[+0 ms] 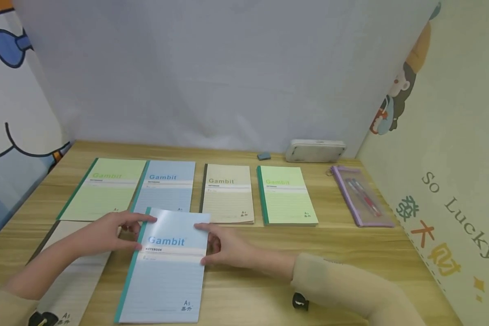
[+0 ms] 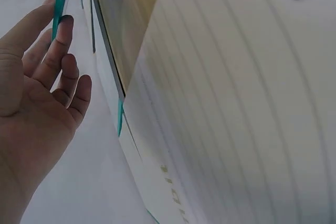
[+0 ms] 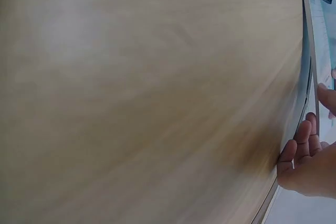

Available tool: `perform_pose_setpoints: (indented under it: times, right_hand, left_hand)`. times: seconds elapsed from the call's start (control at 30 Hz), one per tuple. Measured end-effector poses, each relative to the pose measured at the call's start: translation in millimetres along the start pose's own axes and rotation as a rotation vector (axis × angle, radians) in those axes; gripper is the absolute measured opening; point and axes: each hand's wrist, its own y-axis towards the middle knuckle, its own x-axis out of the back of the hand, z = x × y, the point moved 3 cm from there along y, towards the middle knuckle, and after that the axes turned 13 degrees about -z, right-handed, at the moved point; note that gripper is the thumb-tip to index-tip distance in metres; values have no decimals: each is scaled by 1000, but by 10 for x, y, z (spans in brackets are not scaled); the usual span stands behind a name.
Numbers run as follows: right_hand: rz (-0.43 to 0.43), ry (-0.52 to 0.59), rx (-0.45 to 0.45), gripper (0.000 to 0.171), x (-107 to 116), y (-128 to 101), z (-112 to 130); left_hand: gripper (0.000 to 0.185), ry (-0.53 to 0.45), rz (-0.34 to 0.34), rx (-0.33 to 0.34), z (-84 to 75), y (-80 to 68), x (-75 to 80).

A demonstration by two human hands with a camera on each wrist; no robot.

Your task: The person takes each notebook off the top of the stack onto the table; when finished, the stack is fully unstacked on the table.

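Note:
A blue Gambit notebook (image 1: pixel 163 285) with a teal spine is held between both hands over the near part of the table. My left hand (image 1: pixel 112 233) pinches its spine side; in the left wrist view that hand (image 2: pixel 50 72) has thumb and fingers on the teal spine (image 2: pixel 62 1). The opposite edge is gripped by my right hand (image 1: pixel 228 246), index finger on the cover near the top corner. The right wrist view shows that hand (image 3: pixel 310 156) at the notebook's edge (image 3: pixel 310 40), the cover raised off the wood. Beneath my left forearm lies a beige notebook (image 1: pixel 79 271).
Along the back lie a green notebook (image 1: pixel 106 185), another blue notebook (image 1: pixel 167 181), partly covered, a smaller beige notebook (image 1: pixel 228 194) and a smaller green notebook (image 1: pixel 287 194). Farther right are a grey eraser (image 1: pixel 264 156), a white case (image 1: pixel 315 151) and a purple-edged zip pouch (image 1: pixel 360 194) with pens.

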Motion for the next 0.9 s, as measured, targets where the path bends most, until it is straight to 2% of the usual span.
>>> perform_pose_setpoints:
  times: [0.13, 0.4, 0.63, 0.9]
  right_hand:
    - [30, -45, 32, 75, -89, 46, 47]
    - [106, -210, 1, 76, -243, 162, 100]
    - [154, -279, -27, 74, -287, 259, 212]
    - [151, -353, -19, 72, -316, 307, 273]
  left_hand:
    - [58, -4, 25, 20, 88, -84, -11]
    - [58, -17, 96, 33, 191, -163, 7]
    - [60, 20, 126, 17, 227, -170, 28]
    - [57, 105, 129, -18, 216, -128, 20]
